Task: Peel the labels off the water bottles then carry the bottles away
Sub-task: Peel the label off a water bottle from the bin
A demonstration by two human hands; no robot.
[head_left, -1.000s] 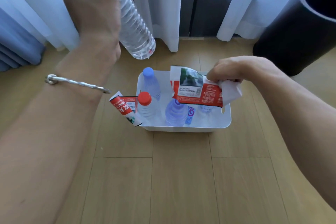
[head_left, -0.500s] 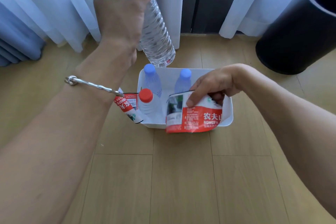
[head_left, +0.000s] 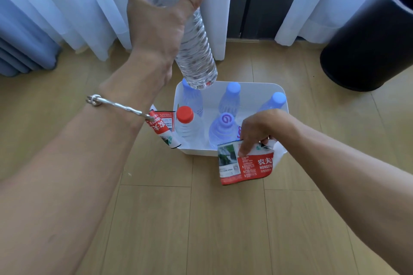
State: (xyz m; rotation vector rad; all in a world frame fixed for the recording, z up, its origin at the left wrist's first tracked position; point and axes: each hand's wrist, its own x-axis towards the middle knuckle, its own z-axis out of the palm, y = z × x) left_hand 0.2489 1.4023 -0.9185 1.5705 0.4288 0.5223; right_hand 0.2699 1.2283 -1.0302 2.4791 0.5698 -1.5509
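Note:
My left hand (head_left: 156, 22) grips a clear, label-free water bottle (head_left: 192, 51), held tilted above the back left of a white bin (head_left: 252, 89). My right hand (head_left: 259, 131) pinches a peeled red-and-white label (head_left: 243, 165) over the bin's front right corner. Inside the bin stand several bottles: one with a red cap (head_left: 185, 114), one with a purple swirl cap (head_left: 225, 119), others with blue caps (head_left: 232, 89). A second peeled label (head_left: 162, 128) lies on the floor against the bin's left side.
A black cylindrical container (head_left: 366, 47) stands at the back right. White curtains (head_left: 78, 6) and a dark door frame (head_left: 257, 0) line the far side. Wooden floor (head_left: 178, 219) extends toward me in front of the bin.
My right hand has carried the peeled label down from above the bin to its front right corner. My left hand with the bare bottle has shifted to the right, over the bin.

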